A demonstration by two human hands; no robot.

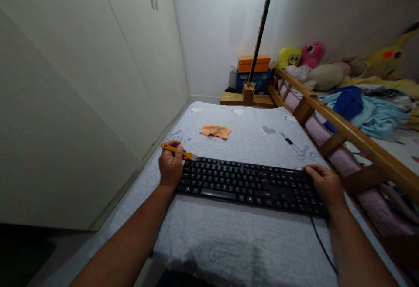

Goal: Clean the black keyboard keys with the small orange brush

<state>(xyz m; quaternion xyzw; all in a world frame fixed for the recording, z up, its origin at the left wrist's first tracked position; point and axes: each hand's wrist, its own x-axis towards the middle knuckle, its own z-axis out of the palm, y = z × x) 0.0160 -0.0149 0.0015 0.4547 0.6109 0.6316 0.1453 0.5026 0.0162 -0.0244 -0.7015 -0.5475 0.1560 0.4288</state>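
A black keyboard (242, 182) lies across the cloth-covered surface, its cable running down from the near right edge. My left hand (170, 165) is closed around a small brush (187, 154) with a yellow handle; its pale bristles are at the keyboard's far left corner. My right hand (325, 184) grips the keyboard's right end, thumb on top and the other fingers partly hidden. Beyond the keyboard rests an orange cloth (216, 131). Farther right lies a thin tool (290, 142) with a black middle, whose kind I cannot make out.
A light quilted cover (235, 230) with heart patterns spreads under everything. White cabinet doors (98, 82) stand along the left. A wooden bed rail (353, 130) runs along the right, with plush toys behind it. At the far end, a black pole (260, 34) rises from a wooden base.
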